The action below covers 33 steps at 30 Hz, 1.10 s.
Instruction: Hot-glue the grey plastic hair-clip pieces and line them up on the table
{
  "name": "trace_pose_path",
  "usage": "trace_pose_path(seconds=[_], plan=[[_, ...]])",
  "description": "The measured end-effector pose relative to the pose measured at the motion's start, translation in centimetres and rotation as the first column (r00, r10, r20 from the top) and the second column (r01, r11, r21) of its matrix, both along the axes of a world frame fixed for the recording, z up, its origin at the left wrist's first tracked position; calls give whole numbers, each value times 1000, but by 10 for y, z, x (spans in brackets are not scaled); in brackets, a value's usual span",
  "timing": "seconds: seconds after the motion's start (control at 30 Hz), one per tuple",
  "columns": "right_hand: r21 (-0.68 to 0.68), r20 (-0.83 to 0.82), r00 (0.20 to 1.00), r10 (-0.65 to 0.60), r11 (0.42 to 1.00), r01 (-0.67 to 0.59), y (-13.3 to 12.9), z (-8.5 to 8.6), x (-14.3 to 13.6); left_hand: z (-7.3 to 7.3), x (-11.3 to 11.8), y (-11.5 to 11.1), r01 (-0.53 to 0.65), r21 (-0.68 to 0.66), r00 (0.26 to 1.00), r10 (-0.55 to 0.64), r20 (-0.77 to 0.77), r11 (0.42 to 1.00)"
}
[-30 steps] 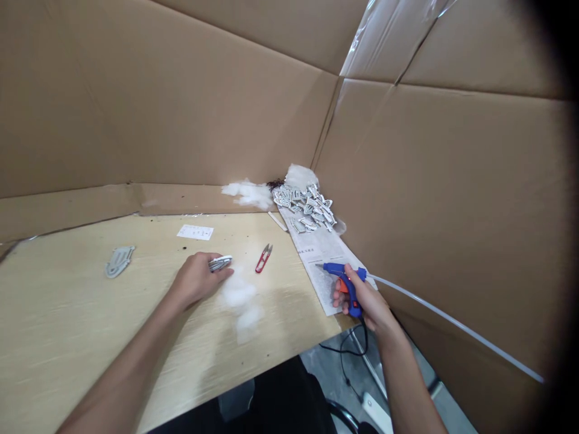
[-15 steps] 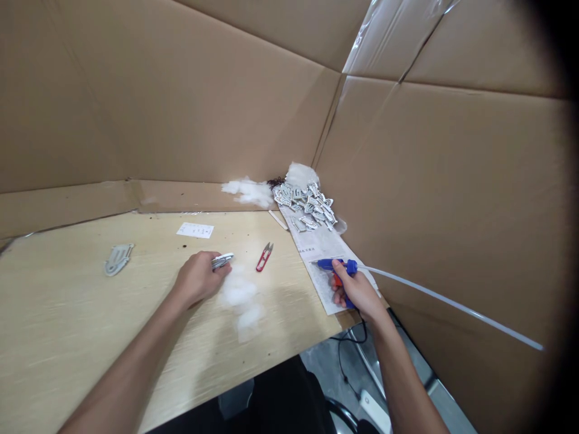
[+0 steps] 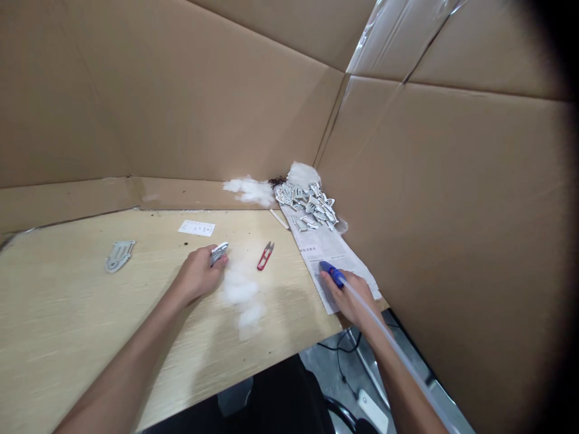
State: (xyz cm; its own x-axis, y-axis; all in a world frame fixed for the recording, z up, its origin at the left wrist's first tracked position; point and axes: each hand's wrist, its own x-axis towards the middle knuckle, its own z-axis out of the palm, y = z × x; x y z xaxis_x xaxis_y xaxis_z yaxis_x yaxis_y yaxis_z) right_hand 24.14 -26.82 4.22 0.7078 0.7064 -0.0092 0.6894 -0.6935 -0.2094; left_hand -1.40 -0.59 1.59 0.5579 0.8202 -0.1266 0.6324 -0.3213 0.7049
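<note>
A small grey-and-white piece (image 3: pixel 219 254) (maybe a couple stacked, can't be told) is pinched in the fingers of the left hand (image 3: pixel 199 276) near the centre of the frame, tilted upward, probably so its edge is left exposed. Right of centre, a blue glue gun (image 3: pixel 333 274) is gripped by the closed fingers of the right hand (image 3: pixel 355 299); whether the trigger is squeezed can't be seen. Its translucent stick (image 3: pixel 392 340) is trailed toward the lower right, presumably since the gun is pointed away. Newspaper (image 3: pixel 319 244) is spread underneath, likely as drip protection, with a heap of similar pieces (image 3: pixel 312 208) piled on its upper end. White fluff (image 3: pixel 242 289) and red snips (image 3: pixel 265 258) are set between the hands, seemingly for easy reach.
</note>
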Motion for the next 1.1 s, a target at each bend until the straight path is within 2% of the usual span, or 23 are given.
trace_pose_path(seconds=[0.1,0.17,0.27,0.33,0.4,0.57,0.73,0.83,0.97,1.1], plan=[[-21,6,998,61,998,-61,1,6,-2,-1,0,-1,-34,-10,997,34,66,999],[-28,-39,998,54,998,-55,3,14,1,-2,1,-1,-49,-21,992,51,117,999],[-66,-267,963,-23,998,5,9,26,16,-4,3,0,-63,-79,969,80,234,995],[-47,-446,893,-61,998,44,14,34,31,-4,4,1,-70,-153,942,116,314,986],[-15,-542,838,-62,998,64,21,39,46,-3,5,2,-73,-224,920,153,361,972],[8,-555,829,-65,996,84,39,45,68,0,5,1,-58,-273,916,160,367,960],[12,-623,782,-27,999,44,50,49,70,-7,5,3,-21,-197,933,90,348,980],[-24,-645,763,-30,1000,18,50,53,72,-10,4,6,-52,-141,944,95,315,989],[-97,-592,803,-67,995,12,52,55,79,-5,0,7,-115,-81,959,132,252,990],[-16,-530,848,-22,1000,16,56,55,77,1,0,3,-116,-55,972,125,201,992]])
